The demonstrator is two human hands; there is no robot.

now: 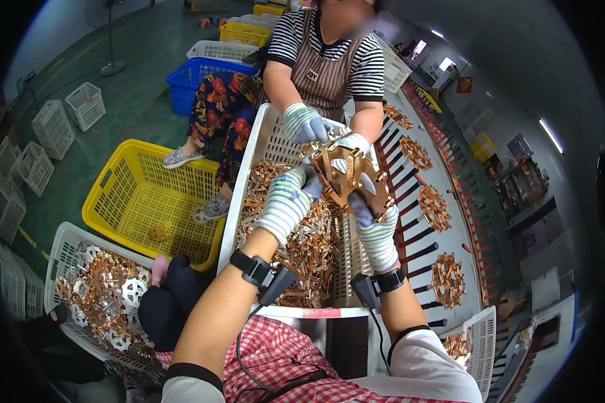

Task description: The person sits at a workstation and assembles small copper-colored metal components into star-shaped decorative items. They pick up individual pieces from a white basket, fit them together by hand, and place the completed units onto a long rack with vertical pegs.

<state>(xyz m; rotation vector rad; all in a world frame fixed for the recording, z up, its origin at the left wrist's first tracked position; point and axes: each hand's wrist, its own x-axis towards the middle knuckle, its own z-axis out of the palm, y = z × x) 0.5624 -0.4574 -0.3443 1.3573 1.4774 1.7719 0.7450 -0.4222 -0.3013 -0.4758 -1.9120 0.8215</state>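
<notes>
A copper-coloured slotted metal disc with small upright clips around its rim (348,176) is tilted above a white crate (244,195). My right hand (378,235), in a striped glove, grips its near edge with the thumb on its face. At its left edge is my left hand (286,201), gloved alike, its fingers pinched together; what they hold is hidden. Below lies a heap of small copper-coloured metal clips (309,252) in the crate. Just beyond the disc are a co-worker's gloved hands (304,124), close to its far side.
Right of the crate, a row of similar copper-coloured discs (448,279) lies along a long pale conveyor (420,238) with dark rods. On the left stand a yellow basket (134,232) and a white basket (64,252) of metal discs. The co-worker (329,67) sits opposite, near a blue basket (181,87).
</notes>
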